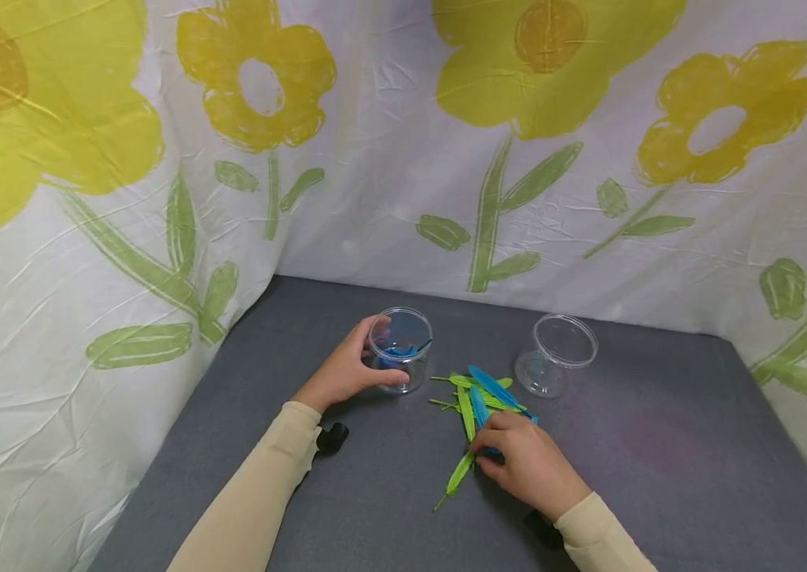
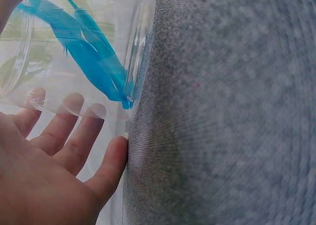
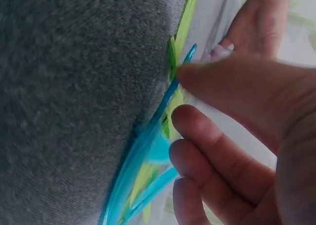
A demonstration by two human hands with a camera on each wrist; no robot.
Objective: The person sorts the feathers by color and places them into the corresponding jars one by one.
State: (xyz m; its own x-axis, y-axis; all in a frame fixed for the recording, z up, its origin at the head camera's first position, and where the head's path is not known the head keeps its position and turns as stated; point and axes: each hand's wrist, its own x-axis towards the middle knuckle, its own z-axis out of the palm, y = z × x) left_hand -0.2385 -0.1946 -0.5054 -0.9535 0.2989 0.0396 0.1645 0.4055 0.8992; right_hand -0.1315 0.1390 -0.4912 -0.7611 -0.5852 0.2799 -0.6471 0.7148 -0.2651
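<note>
My left hand (image 1: 349, 367) holds a clear plastic jar (image 1: 414, 372) upright on the table, thumb and fingers around its sides. Inside it lie blue feathers (image 2: 91, 62), plain in the left wrist view. To the right is a loose pile of green feathers (image 1: 466, 413) and blue feathers (image 1: 491, 384). Over the near side of that pile, my right hand (image 1: 528, 462) pinches the quill of a blue feather (image 3: 132, 158); the index fingertip is hidden behind the thumb in the right wrist view. One green feather (image 1: 457, 475) points toward me, its tip close by the right thumb.
A second clear jar (image 1: 545, 380) stands behind and right of the pile. Grey cloth covers the table (image 1: 661, 477). A white curtain (image 1: 375, 199) with printed yellow flowers hangs along the back and sides.
</note>
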